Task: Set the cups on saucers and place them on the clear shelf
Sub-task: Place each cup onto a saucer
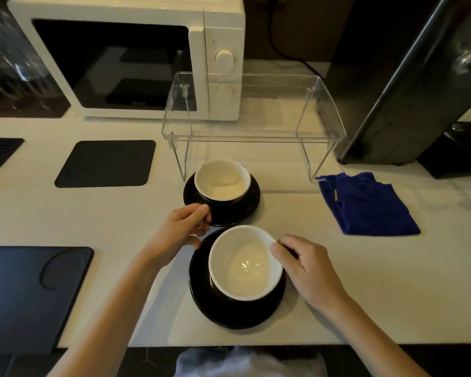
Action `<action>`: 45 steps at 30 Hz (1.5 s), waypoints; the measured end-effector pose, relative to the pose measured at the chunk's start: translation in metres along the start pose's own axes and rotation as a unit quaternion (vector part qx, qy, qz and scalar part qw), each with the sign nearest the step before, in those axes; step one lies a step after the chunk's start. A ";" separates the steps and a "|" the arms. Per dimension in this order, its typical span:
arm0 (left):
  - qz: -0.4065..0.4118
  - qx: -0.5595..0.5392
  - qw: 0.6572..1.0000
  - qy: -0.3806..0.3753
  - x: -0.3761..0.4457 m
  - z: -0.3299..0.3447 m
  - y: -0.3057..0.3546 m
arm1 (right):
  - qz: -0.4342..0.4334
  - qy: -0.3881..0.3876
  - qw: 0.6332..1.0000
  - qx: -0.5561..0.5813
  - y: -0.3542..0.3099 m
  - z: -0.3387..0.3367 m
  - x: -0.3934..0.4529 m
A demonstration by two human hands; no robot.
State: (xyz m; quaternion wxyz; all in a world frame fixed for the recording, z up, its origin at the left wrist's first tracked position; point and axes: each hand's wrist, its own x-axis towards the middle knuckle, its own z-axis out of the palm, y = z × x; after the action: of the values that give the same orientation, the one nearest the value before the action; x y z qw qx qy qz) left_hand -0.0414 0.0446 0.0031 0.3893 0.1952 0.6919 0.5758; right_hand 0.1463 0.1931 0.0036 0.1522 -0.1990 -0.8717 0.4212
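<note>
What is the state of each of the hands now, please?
Left hand: closed on the far cup's handle.
Right hand: closed on the near cup at its rim and handle.

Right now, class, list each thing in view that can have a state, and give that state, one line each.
Far cup: upright, empty, on its saucer.
Near cup: upright, empty, on its saucer.
Clear shelf: nothing on top.
Microwave: door shut.
Blue cloth: folded, lying flat.
Left hand: gripping far cup's handle.
Right hand: gripping near cup's handle.

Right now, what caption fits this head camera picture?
Two hands steady cups on black saucers.
</note>
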 end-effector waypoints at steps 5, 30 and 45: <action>-0.003 -0.014 1.000 0.002 0.003 0.000 -0.003 | -0.013 -0.002 0.999 -0.039 0.000 0.003 -0.002; 0.027 0.110 0.973 0.200 -0.032 0.007 -0.023 | 0.021 0.016 1.000 -0.005 0.005 0.004 -0.005; -0.128 0.006 0.989 0.075 -0.084 0.013 -0.038 | 0.247 -0.101 0.936 0.229 0.010 0.009 -0.025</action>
State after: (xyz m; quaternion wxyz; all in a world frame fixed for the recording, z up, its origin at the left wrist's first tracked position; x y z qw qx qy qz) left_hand 0.0274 -0.0178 -0.0070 0.4054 0.0638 0.7418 0.5304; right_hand 0.1669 0.1812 -0.0122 -0.0043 -0.3244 -0.6859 0.6513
